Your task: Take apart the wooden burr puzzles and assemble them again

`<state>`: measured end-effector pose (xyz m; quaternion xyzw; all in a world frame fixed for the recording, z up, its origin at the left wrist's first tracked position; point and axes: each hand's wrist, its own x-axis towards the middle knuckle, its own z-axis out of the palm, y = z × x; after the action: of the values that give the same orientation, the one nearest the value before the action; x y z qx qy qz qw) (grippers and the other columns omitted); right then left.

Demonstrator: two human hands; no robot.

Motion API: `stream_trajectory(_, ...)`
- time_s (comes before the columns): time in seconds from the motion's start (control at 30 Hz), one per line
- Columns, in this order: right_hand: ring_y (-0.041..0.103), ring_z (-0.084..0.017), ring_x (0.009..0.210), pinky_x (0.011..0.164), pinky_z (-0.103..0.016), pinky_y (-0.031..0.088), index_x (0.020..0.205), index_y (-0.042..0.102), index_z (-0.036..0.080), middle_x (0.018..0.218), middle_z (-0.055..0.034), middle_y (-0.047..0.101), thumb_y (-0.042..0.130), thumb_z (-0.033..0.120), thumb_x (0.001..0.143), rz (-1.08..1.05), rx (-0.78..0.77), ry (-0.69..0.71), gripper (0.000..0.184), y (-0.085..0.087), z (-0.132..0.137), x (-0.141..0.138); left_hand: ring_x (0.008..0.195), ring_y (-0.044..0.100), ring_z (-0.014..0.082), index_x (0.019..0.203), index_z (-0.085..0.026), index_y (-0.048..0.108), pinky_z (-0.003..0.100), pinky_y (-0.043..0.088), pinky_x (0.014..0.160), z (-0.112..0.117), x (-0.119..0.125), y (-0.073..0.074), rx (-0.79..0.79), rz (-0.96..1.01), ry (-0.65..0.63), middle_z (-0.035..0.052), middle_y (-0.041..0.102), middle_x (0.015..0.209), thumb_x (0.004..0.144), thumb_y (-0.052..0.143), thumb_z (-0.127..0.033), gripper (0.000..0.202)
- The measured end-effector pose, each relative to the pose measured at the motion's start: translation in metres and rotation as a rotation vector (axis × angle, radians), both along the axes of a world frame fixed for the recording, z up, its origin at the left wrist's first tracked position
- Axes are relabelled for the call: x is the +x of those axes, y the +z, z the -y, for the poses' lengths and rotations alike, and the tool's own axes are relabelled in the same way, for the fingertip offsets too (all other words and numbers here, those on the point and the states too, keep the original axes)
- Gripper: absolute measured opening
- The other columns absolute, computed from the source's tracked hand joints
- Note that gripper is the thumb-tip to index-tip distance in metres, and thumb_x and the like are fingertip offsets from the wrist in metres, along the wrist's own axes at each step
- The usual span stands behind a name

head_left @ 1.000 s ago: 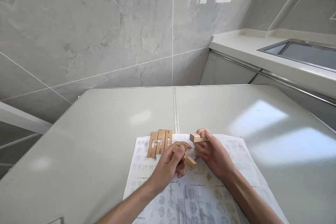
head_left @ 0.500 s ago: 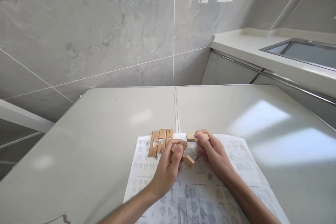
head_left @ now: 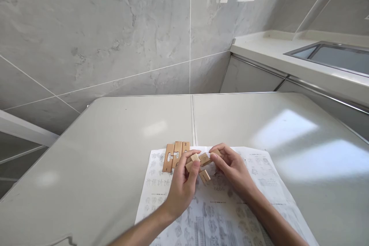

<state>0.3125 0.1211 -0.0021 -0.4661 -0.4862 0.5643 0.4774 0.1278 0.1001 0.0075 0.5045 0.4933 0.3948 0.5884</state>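
Swung in closer to the left hand [head_left: 183, 180], the right hand [head_left: 232, 163] pinches a wooden block [head_left: 205, 158] at the wooden pieces [head_left: 205, 176] the left grips, seemingly a fitting step calling for careful alignment, above printed paper [head_left: 219, 223] on the counter [head_left: 86, 169].

I see one left hand [head_left: 183, 180] and one right hand [head_left: 233, 165]. I count three flat wood pieces [head_left: 178, 149], one big paper [head_left: 221, 219] and one table [head_left: 86, 161]. There are at least two wood blocks [head_left: 205, 176] too, partly hidden, so I can't count them all.

Likely kitchen, pale counter [head_left: 259, 43], grey tiles [head_left: 109, 27]
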Motion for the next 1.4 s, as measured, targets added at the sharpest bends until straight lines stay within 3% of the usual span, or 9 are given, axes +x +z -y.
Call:
stream_trajectory(0.2, 0.037, -0.013, 0.058, 0.053, -0.027, 0.029, 0.102, 0.066, 0.022, 0.068, 0.0044, 0.046, 0.066, 0.061, 0.101, 0.020, -0.008, -0.016, 0.039, -0.0020, 0.0028, -0.0010, 0.061, 0.037, 0.0130, 0.149, -0.026, 0.048, 0.025, 0.033, 0.055, 0.0000, -0.0005, 0.0002, -0.040, 0.018, 0.021, -0.0045, 0.044, 0.073, 0.104, 0.054, -0.066, 0.061)
stream_trajectory(0.4, 0.053, -0.016, 0.065, 0.056, -0.027, 0.038, 0.106, 0.062, 0.024, 0.079, 0.0003, 0.062, 0.067, 0.054, 0.102, 0.033, 0.046, -0.066, 0.031, -0.0022, 0.0053, -0.0019, 0.060, 0.038, 0.0133, 0.145, -0.025, 0.048, 0.025, 0.036, 0.057, -0.0002, 0.0004, -0.0011, -0.044, -0.010, 0.046, -0.0057, 0.044, 0.070, 0.102, 0.056, -0.067, 0.060)
stream_trajectory(0.57, 0.062, -0.019, 0.070, 0.061, -0.030, 0.046, 0.106, 0.067, 0.024, 0.081, -0.0026, 0.069, 0.069, 0.050, 0.101, 0.146, 0.170, -0.089, 0.027, -0.0018, 0.0046, -0.0027, 0.065, 0.046, 0.0148, 0.146, -0.024, 0.049, 0.026, 0.038, 0.058, -0.0010, 0.0005, -0.0038, -0.041, -0.007, 0.041, -0.0016, 0.054, 0.077, 0.103, 0.057, -0.065, 0.060)
stream_trajectory(0.77, 0.062, -0.018, 0.062, 0.057, -0.031, 0.048, 0.103, 0.074, 0.024, 0.080, -0.0031, 0.070, 0.075, 0.046, 0.097, 0.214, 0.293, -0.062, 0.023, -0.0063, 0.0028, -0.0059, 0.061, 0.040, 0.0134, 0.149, -0.021, 0.049, 0.026, 0.035, 0.057, -0.0025, 0.0004, 0.0030, -0.039, 0.011, -0.014, -0.0049, 0.045, 0.069, 0.102, 0.057, -0.065, 0.065)
stream_trajectory(1.03, 0.058, -0.017, 0.058, 0.056, -0.031, 0.048, 0.099, 0.078, 0.025, 0.072, -0.0018, 0.069, 0.079, 0.046, 0.093, 0.237, 0.293, -0.126, 0.022, -0.0040, 0.0013, -0.0049, 0.082, 0.059, 0.0183, 0.150, -0.025, 0.050, 0.029, 0.049, 0.073, -0.0046, 0.0018, 0.0021, -0.061, 0.075, -0.013, 0.0014, 0.062, 0.090, 0.078, 0.092, -0.052, 0.087)
stream_trajectory(1.27, 0.056, -0.017, 0.055, 0.053, -0.030, 0.046, 0.096, 0.078, 0.026, 0.071, -0.0011, 0.069, 0.079, 0.042, 0.092, 0.275, 0.313, -0.130, 0.017, -0.0023, 0.0021, -0.0059, 0.090, 0.065, 0.0216, 0.142, -0.025, 0.055, 0.033, 0.054, 0.081, -0.0045, 0.0017, 0.0023, -0.073, 0.118, 0.038, 0.0040, 0.067, 0.098, 0.071, 0.098, -0.051, 0.087)
stream_trajectory(1.4, 0.058, -0.016, 0.054, 0.052, -0.030, 0.047, 0.099, 0.077, 0.025, 0.072, -0.0011, 0.071, 0.078, 0.039, 0.093, 0.243, 0.306, -0.095, 0.015, 0.0000, 0.0030, -0.0049, 0.099, 0.064, 0.0232, 0.137, -0.029, 0.061, 0.033, 0.056, 0.085, -0.0027, 0.0028, 0.0037, -0.006, 0.073, 0.065, 0.0075, 0.062, 0.119, 0.070, 0.097, -0.052, 0.080)
